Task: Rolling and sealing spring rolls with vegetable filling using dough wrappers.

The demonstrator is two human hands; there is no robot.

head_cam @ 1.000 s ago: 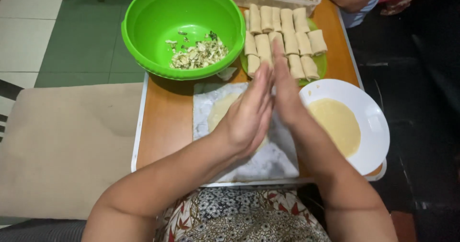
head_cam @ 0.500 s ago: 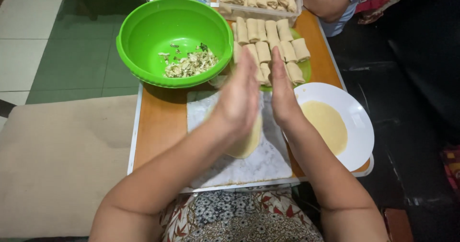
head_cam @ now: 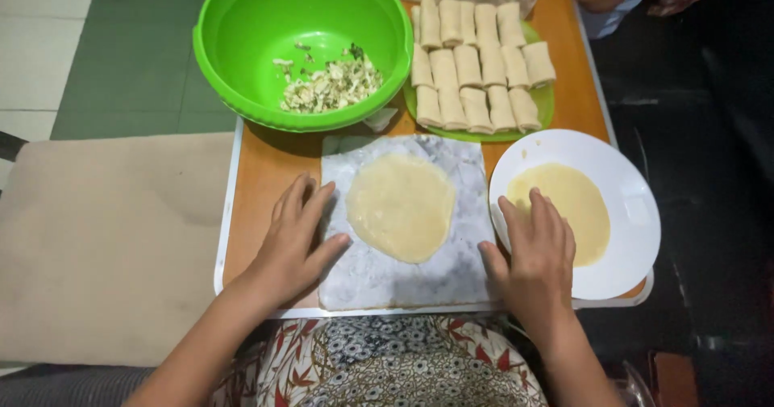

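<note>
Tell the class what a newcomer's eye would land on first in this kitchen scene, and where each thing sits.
The bright green bowl with chopped filling stands out at top left. Below it, a pale round wrapper lies flat on a floured board, with the left hand and right hand resting at either side. Rows of finished rolls fill a green plate at top right.

No packages (nor labels, screens).

— What lies left of the fingers?
— A beige cushion (head_cam: pixel 97 246), flat beside the orange worktop (head_cam: pixel 270 165) with its white rim.
— And the floor?
— Beyond the cushion, green tiles (head_cam: pixel 133 68) and pale tiles (head_cam: pixel 36 44). To the right of the fingers it is dark and dimly lit.
</note>
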